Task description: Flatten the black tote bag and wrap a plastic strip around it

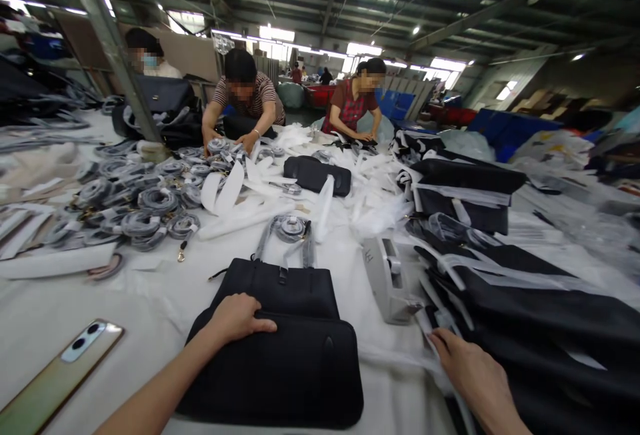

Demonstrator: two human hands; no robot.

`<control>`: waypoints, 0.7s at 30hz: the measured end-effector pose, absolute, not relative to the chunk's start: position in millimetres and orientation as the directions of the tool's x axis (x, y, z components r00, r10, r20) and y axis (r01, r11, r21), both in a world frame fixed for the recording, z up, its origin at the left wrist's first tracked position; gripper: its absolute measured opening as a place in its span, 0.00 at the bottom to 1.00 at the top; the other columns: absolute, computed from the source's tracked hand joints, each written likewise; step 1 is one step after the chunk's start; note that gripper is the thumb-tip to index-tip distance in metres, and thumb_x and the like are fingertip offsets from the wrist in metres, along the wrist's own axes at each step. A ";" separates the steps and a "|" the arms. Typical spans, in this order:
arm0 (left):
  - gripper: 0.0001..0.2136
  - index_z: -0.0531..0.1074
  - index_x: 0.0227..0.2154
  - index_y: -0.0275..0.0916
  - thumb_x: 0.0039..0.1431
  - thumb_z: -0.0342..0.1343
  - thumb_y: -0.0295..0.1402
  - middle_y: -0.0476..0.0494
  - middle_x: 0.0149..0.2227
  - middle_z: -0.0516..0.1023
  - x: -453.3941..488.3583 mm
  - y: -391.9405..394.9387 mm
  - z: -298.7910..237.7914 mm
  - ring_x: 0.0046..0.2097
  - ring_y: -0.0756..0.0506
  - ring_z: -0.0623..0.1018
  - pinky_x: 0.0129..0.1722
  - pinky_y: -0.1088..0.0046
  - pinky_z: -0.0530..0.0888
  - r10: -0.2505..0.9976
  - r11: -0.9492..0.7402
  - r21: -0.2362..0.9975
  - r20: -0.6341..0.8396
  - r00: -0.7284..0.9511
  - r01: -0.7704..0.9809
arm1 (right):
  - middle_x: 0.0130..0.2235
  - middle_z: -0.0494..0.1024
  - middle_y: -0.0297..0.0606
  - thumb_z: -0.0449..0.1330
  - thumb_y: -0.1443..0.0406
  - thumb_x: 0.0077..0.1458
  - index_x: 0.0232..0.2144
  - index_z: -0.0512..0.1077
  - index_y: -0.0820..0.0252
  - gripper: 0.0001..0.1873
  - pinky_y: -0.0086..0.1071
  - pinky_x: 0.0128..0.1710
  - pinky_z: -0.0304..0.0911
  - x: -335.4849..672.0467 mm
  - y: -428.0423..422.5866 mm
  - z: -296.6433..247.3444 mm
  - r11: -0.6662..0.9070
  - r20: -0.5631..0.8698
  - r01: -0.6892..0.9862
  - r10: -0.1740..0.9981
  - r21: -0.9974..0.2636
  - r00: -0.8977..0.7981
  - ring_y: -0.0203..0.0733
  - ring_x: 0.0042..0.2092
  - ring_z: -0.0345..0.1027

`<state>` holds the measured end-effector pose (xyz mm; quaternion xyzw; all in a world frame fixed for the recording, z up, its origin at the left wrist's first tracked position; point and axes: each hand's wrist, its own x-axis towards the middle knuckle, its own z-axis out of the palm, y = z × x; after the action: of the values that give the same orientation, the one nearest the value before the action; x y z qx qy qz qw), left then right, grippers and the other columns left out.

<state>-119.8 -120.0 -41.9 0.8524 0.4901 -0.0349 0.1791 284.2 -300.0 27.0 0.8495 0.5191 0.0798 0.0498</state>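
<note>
A black handbag (285, 348) lies flat on the white table (75, 315) in front of me, its grey-wrapped straps (287, 238) pointing away. My left hand (237, 318) rests on the bag's upper left part, fingers curled over a fold of the leather. My right hand (463, 362) reaches toward the right, its fingertips on a strip of white paper (423, 328) beside a pile of black bags (525, 302). Its fingers look closed on that strip.
A grey tape dispenser (387, 278) stands between the bag and the pile. A phone (60, 372) lies at the near left. Coiled wrapped straps (145, 202) and white paper strips (260, 188) cover the middle. Three people work along the far side.
</note>
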 end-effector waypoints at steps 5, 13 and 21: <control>0.36 0.78 0.31 0.41 0.45 0.41 0.68 0.33 0.35 0.80 -118.8 -118.8 -43.2 0.41 0.31 0.78 0.38 0.60 0.71 0.827 -0.460 0.262 -0.223 0.517 0.849 | 0.19 0.74 0.42 0.47 0.55 0.61 0.33 0.75 0.57 0.20 0.32 0.20 0.50 287.7 -305.4 41.5 -0.485 0.422 0.814 0.842 0.321 0.336 0.47 0.21 0.69; 0.35 0.78 0.28 0.40 0.43 0.44 0.68 0.33 0.35 0.80 -119.1 -116.2 -37.9 0.41 0.32 0.78 0.38 0.61 0.72 0.835 -0.430 0.285 -0.235 0.497 0.857 | 0.48 0.75 0.48 0.44 0.59 0.64 0.54 0.65 0.64 0.22 0.39 0.48 0.64 163.7 -260.9 38.4 -0.020 0.701 0.994 0.708 -0.105 0.088 0.47 0.47 0.70; 0.31 0.77 0.27 0.39 0.47 0.47 0.64 0.35 0.32 0.80 -121.0 -115.8 -42.6 0.37 0.33 0.79 0.37 0.62 0.72 0.852 -0.440 0.351 -0.128 0.508 0.826 | 0.66 0.45 0.53 0.40 0.59 0.64 0.63 0.49 0.72 0.30 0.53 0.62 0.44 36.7 -175.9 -51.6 0.161 0.215 0.960 0.970 -0.229 -0.111 0.54 0.66 0.40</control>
<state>-121.0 -115.8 -42.6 0.8480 0.4947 0.0336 0.1874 36.7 -175.9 -51.6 0.6475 0.7452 -0.0161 -0.1584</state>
